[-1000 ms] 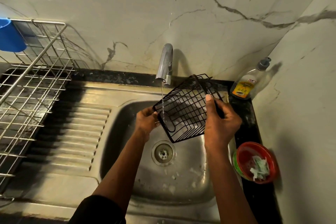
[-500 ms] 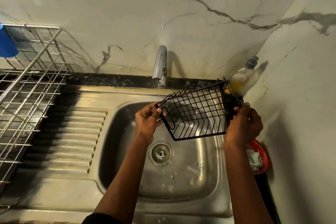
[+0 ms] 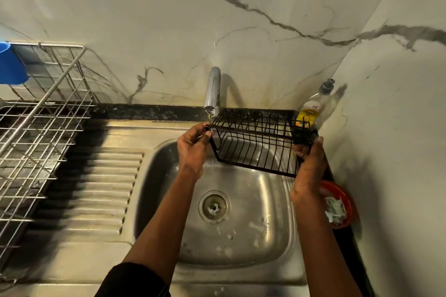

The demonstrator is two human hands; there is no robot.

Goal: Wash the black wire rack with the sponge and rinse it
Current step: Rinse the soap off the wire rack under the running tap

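Note:
I hold the black wire rack (image 3: 255,144) level over the steel sink basin (image 3: 241,243), just below the tap (image 3: 212,90). My left hand (image 3: 193,146) pinches the rack's left corner, right under the spout where a thin stream of water falls. My right hand (image 3: 309,164) grips the rack's right end. No sponge is in view.
A soap bottle (image 3: 311,108) stands in the back right corner behind the rack. A red bowl (image 3: 342,202) with pale scraps sits on the black counter right of the sink. A metal drying rack (image 3: 36,137) with a blue cup (image 3: 10,62) fills the left drainboard side.
The rack has turned from tilted on edge to lying nearly level, and its left corner has come up under the spout. My right hand moved out to the rack's right end.

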